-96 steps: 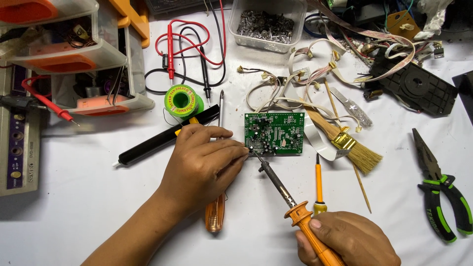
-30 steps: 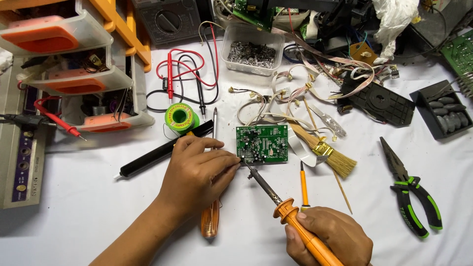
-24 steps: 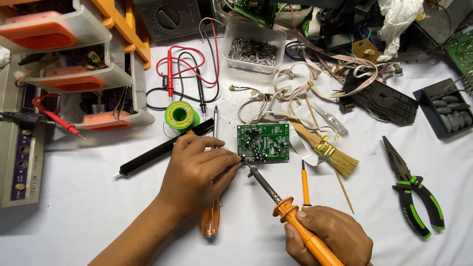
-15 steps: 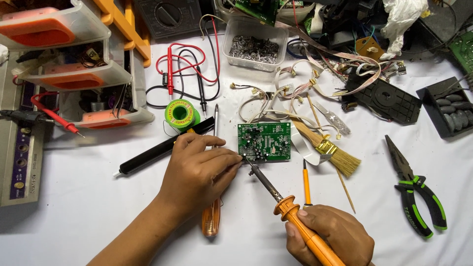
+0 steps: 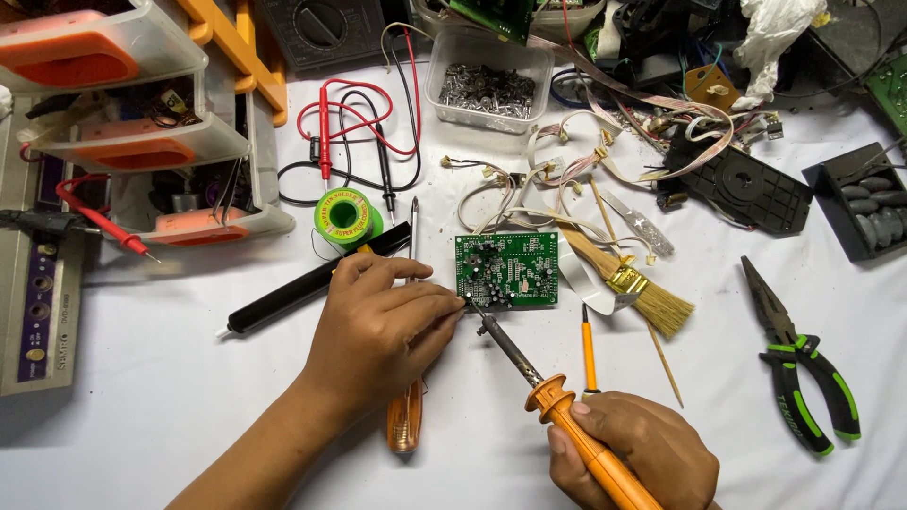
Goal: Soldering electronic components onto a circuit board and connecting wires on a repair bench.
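Small green circuit board [image 5: 506,270] flat near the middle of the white tabletop [image 5: 142,416], a bit toward the far edge. Left hand [image 5: 383,326] just beside the board's left side, palm down, fingers curled and pressed together, fingertips at the board's near left corner, seeming to pinch something thin there, too small to tell. Right hand [image 5: 635,453] close to the near edge, wrapped tight around the orange handle of a soldering iron [image 5: 539,378]. Iron slanted up and to the left, dark metal tip right at the board's near left corner, next to the left fingertips. Screwdriver with an amber handle [image 5: 404,416] partly under the left hand. Long black tube [image 5: 302,283] lying slanted just beyond the left hand. Green spool of solder wire [image 5: 347,216] past that. Thin orange-handled tool [image 5: 588,349] flat between the iron and a small brush [image 5: 624,279]. Brush just right of the board. Green and black pliers [image 5: 798,364] well apart, near the right edge. Clear tub of small metal bits [image 5: 487,80] near the far edge. Red and black probe wires [image 5: 350,132] toward the far left side.
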